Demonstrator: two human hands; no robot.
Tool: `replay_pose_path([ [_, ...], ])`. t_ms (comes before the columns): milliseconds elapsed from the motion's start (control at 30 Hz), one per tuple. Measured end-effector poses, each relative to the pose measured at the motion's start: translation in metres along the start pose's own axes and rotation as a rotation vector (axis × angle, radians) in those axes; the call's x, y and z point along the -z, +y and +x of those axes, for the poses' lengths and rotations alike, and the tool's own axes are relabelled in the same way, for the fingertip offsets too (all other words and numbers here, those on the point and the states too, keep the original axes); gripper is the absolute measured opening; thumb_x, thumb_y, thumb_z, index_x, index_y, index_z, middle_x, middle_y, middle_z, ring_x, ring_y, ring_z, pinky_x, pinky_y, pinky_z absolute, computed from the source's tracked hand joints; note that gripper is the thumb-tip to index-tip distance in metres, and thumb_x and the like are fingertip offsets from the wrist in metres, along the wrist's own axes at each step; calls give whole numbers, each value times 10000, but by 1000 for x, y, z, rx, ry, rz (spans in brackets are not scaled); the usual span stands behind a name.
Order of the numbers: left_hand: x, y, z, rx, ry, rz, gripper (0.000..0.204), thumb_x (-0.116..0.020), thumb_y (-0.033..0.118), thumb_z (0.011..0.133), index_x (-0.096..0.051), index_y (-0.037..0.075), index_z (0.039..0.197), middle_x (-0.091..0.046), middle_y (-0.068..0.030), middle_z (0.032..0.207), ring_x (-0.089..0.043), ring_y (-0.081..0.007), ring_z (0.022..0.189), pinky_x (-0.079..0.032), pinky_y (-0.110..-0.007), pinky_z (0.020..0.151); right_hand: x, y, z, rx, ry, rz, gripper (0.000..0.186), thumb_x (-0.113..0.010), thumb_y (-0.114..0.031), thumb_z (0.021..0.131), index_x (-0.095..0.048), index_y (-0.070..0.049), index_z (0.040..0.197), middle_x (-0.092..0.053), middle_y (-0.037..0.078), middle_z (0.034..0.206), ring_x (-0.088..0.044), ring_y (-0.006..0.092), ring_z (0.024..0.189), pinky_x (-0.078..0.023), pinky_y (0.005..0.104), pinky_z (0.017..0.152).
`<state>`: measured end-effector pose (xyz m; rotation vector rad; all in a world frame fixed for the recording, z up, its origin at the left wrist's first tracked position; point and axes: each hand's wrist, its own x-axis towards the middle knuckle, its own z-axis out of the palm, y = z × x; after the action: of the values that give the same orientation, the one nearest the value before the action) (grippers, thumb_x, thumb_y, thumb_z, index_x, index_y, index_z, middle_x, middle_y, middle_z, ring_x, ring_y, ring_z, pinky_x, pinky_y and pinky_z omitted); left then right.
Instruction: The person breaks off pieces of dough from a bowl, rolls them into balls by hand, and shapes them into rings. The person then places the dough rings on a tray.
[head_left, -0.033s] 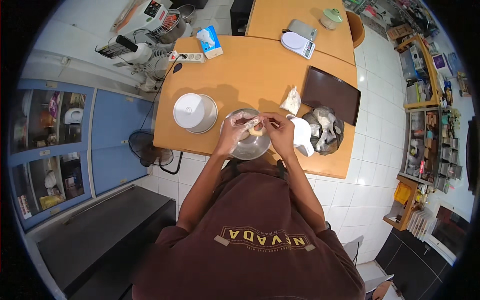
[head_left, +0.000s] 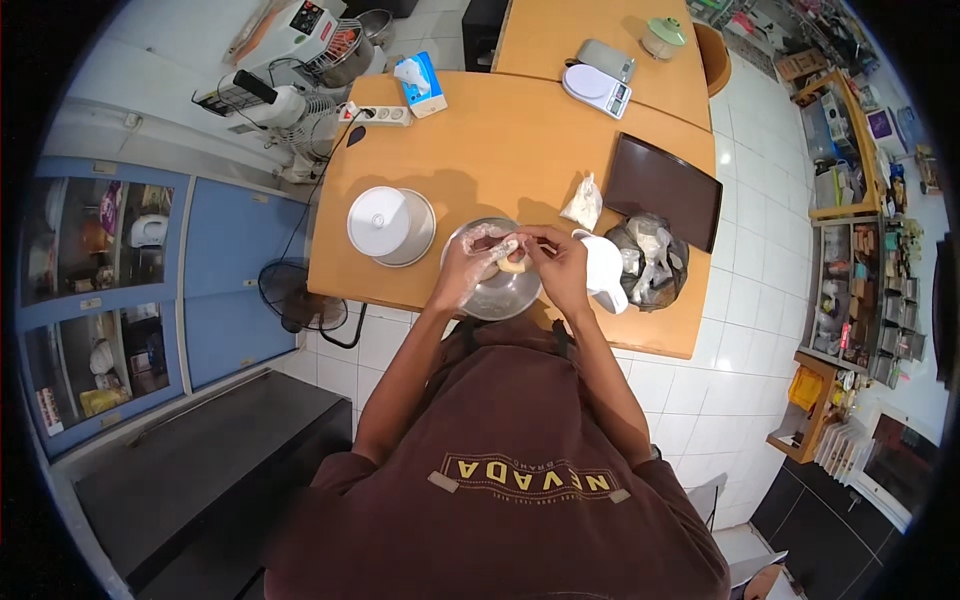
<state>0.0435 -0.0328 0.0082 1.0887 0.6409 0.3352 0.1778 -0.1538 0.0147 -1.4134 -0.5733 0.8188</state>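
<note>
Over a metal bowl (head_left: 500, 304) at the front edge of the table, my left hand (head_left: 468, 266) is coated in pale, sticky dough or flour. Its fingers are partly stretched and curved toward my right hand (head_left: 562, 268). The fingertips of both hands meet above the bowl. My right thumb and fingers pinch at the tips of the left fingers; what lies between them is too small to make out. A yellowish lump of dough (head_left: 514, 265) shows just below the fingers. My hands hide part of the bowl.
A white lidded tub (head_left: 378, 222) stands left of the bowl. To the right are a white jug (head_left: 602, 268), a bag of white powder (head_left: 584, 204), a dark plastic bag (head_left: 655, 265) and a brown tray (head_left: 664, 187). Farther back lie a scale (head_left: 592, 88), tissue box (head_left: 424, 92) and power strip (head_left: 382, 115).
</note>
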Motion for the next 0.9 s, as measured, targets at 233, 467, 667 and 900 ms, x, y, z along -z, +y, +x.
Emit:
replay_pose_path([
  [233,-5,-15,-7,-155,189,372,279,-729,76,937,-707,-58,1181,-748,-73,1073,-686,-130,989,-549,-297,866,5,-3,-2,80,-76,-138,235,-702,-10,946,-748,11,1176,-749,92,1032,-689,126,905,-567,284,788],
  [467,-30,-24,-9,-324,387,187,275,-713,23,921,-714,-71,1179,-763,-113,1066,-708,-152,947,-560,-309,858,0,10,-7,75,-36,-69,308,-688,12,962,-689,12,1271,-749,70,1061,-705,125,919,-569,267,809],
  [667,-38,-10,-34,-315,409,503,291,-711,23,910,-716,-50,1192,-764,-142,1049,-721,-182,959,-559,-326,865,6,-3,-8,239,-61,-382,279,-704,-21,937,-744,-17,1214,-764,145,1054,-742,188,892,-581,291,778],
  [900,-19,-31,-47,-474,398,860,361,-700,22,880,-707,-39,1236,-758,-196,1101,-745,-244,987,-569,-349,858,10,9,-7,289,-130,-327,276,-707,-68,921,-774,-73,1188,-762,168,1054,-721,272,852,-557,353,729],
])
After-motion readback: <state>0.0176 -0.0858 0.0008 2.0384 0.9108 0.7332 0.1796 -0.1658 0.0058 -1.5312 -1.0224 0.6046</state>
